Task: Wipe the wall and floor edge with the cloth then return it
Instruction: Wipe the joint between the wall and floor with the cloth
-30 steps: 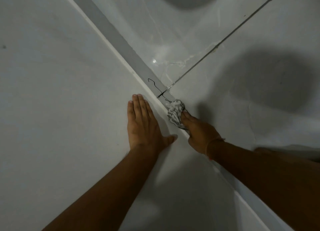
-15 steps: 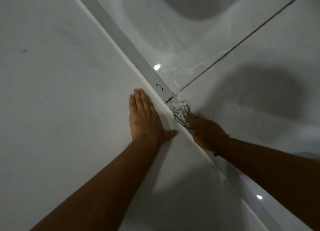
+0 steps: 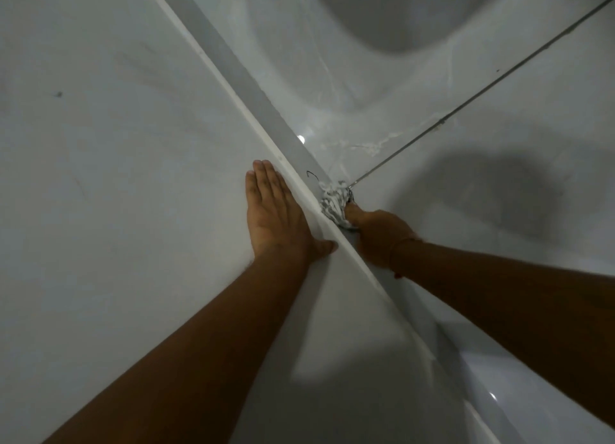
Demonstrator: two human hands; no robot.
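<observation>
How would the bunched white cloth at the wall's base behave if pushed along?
The crumpled white cloth looks soft, so it probably deforms and bunches. Balled under the right hand, it seems light. On the glossy floor tile, it likely slides easily.

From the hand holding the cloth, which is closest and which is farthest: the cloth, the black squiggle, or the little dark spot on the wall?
1. Cloth, gripped by the right hand.
2. Black squiggle, just beyond the cloth on the grey strip.
3. Dark spot, far left on the wall.

Single head view, steep downward, close over wall-floor edge (image 3: 253,87)
</observation>
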